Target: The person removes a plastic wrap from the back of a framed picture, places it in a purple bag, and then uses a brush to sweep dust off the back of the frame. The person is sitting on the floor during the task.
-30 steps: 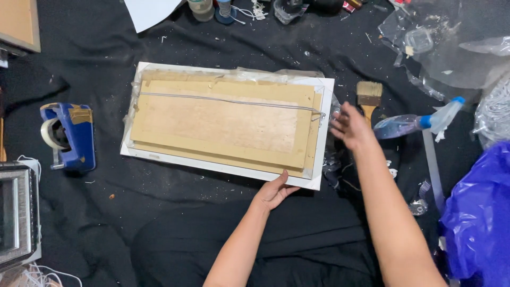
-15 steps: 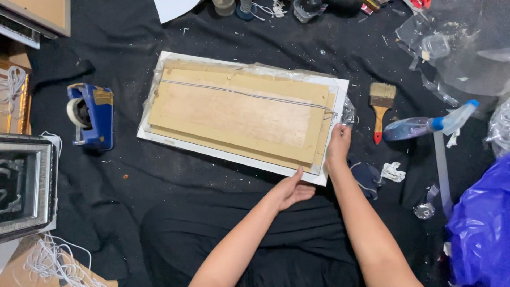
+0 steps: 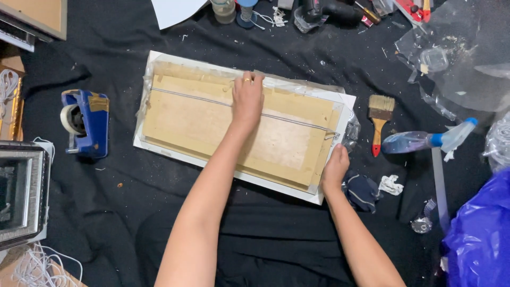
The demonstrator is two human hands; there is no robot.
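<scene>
A flat rectangular white frame [image 3: 159, 150], lying back-up with a tan fibreboard backing under clear plastic wrap, sits in the middle of the black cloth [image 3: 265, 244]. A thin hanging wire [image 3: 202, 98] crosses the backing. Its long axis runs from upper left to lower right. Left of it stands a blue tape dispenser [image 3: 85, 123]; to the right lie a wooden paintbrush with a red handle tip [image 3: 379, 118] and a clear spray bottle with a blue collar [image 3: 427, 141]. A blue plastic bag [image 3: 481, 234] fills the lower right corner.

The left hand [image 3: 247, 98] lies flat and open on the backing, fingers together, reaching the far edge. The right hand [image 3: 336, 169] grips the frame's near right corner, fingers curled on it.
</scene>
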